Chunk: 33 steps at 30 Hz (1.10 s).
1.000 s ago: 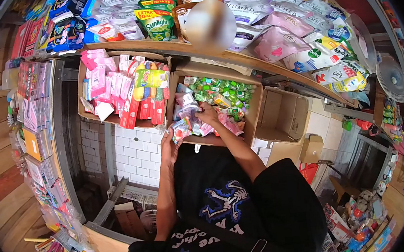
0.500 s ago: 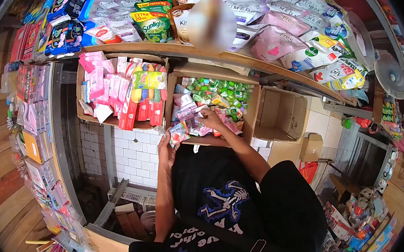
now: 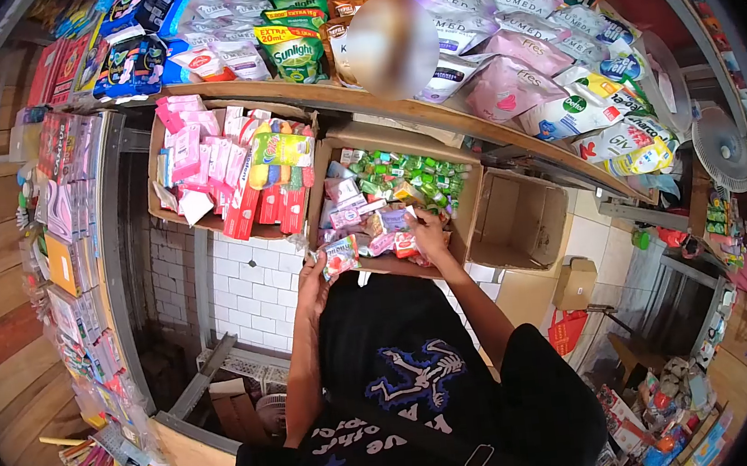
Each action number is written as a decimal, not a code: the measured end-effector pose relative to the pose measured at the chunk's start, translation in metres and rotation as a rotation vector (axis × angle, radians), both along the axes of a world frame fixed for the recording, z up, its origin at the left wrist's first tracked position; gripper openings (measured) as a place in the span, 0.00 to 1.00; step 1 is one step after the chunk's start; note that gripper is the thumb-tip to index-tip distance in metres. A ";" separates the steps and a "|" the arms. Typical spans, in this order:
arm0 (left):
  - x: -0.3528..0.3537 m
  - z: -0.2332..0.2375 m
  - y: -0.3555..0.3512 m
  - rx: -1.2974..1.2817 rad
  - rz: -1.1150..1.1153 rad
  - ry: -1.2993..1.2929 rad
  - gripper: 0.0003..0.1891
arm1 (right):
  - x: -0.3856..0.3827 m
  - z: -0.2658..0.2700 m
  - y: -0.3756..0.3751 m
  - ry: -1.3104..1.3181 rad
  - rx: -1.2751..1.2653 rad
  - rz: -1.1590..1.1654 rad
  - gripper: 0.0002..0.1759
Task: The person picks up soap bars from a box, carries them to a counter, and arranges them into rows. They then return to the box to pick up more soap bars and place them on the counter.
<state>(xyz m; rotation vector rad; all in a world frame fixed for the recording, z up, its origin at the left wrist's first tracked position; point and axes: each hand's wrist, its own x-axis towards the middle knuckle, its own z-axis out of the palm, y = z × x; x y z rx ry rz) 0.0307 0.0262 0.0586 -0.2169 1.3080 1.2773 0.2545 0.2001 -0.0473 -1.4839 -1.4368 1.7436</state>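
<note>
My left hand point(image 3: 312, 287) is closed around the edge of a small packet with white, green and red print point(image 3: 340, 256), held at the near left corner of an open cardboard box point(image 3: 472, 213). Inside that box, my right hand point(image 3: 430, 235) has its fingers curled down among pink and purple small packs point(image 3: 382, 223). What its fingertips grip is partly hidden. A red packet point(image 3: 405, 245) lies just left of this hand. Many small green bottles point(image 3: 413, 174) fill the far part of the box.
Left of it stands a carton point(image 3: 172, 209) of pink and red boxes. An open brown box point(image 3: 514, 223) is on the right. Above runs a wooden shelf edge point(image 3: 286, 90) bearing refill pouches point(image 3: 294, 55). A fan point(image 3: 725, 146) stands far right.
My right hand has moved right and slightly nearer within the box, away from the pale pack it was touching. My left hand with its packet has shifted slightly right.
</note>
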 end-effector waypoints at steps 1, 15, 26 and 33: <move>0.000 -0.004 -0.004 0.012 -0.005 -0.008 0.18 | -0.003 0.015 0.003 0.016 -0.042 -0.020 0.16; 0.006 0.028 -0.031 0.129 0.135 -0.105 0.13 | -0.030 0.088 -0.018 0.141 -0.241 0.032 0.18; -0.013 0.049 -0.076 0.239 0.293 -0.067 0.11 | -0.083 0.151 -0.027 0.268 -0.237 0.281 0.18; -0.036 0.058 -0.144 0.303 0.443 -0.012 0.10 | -0.142 0.157 -0.077 0.283 -0.147 0.407 0.18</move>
